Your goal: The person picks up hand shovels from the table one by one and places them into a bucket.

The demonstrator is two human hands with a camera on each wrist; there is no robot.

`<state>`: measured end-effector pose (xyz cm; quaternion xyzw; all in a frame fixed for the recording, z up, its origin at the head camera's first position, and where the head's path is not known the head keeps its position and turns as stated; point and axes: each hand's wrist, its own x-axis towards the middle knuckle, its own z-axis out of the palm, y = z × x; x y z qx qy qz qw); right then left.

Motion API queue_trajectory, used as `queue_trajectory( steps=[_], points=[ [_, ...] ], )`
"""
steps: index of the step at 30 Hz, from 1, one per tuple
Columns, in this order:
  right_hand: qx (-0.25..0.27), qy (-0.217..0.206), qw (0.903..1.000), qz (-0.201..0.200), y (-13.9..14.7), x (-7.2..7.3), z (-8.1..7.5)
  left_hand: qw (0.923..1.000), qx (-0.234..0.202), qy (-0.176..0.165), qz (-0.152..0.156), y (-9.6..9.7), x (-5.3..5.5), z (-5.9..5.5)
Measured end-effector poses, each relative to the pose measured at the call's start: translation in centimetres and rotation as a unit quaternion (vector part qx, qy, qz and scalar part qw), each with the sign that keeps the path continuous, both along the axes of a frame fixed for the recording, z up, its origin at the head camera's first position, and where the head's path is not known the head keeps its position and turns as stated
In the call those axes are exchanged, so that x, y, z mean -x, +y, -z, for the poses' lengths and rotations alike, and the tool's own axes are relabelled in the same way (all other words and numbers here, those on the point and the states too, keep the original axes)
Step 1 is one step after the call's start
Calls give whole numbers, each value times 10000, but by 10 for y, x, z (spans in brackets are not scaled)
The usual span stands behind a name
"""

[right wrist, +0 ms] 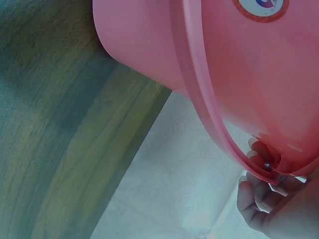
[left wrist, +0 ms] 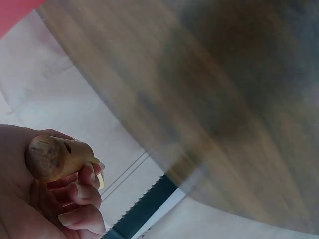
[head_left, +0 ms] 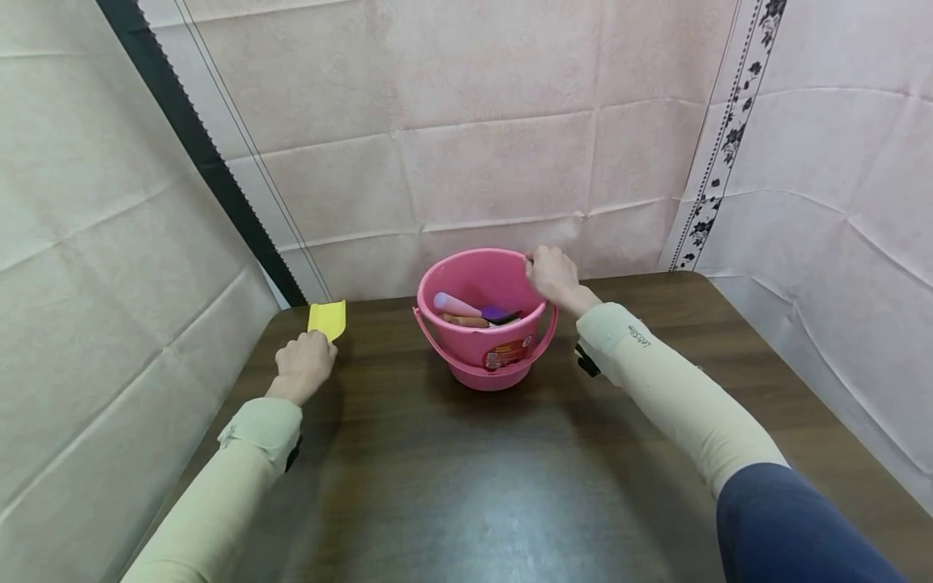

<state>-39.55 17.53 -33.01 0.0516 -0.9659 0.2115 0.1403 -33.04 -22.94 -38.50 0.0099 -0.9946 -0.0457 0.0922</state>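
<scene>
In the head view my left hand (head_left: pixel 304 366) is at the table's left, gripping a small garden shovel with a squarish yellow blade (head_left: pixel 327 320). Its wooden handle (left wrist: pixel 57 157) pokes out of the curled fingers in the left wrist view. A pink bucket (head_left: pixel 466 346) stands upright at the far middle of the table. My right hand (head_left: pixel 554 278) grips its rim on the right, the fingers curled by the handle joint in the right wrist view. Inside the bucket lie a lilac-handled tool (head_left: pixel 455 305) with a purple end and a wooden-handled tool (head_left: pixel 466 321), partly hidden.
The dark brown wooden table (head_left: pixel 452 478) has rounded far corners. Pale cloth sheets (head_left: pixel 503 170) hang close behind it and along both sides. The bucket's pink carrying handle (head_left: pixel 440 346) hangs down at its front.
</scene>
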Motion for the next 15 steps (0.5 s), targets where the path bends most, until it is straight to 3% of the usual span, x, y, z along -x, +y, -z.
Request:
queue_trajectory(
  steps=[15],
  points=[
    [14, -27, 10000, 12, 0, 0, 1, 9999, 29, 137, 73, 10, 1, -22]
  ],
)
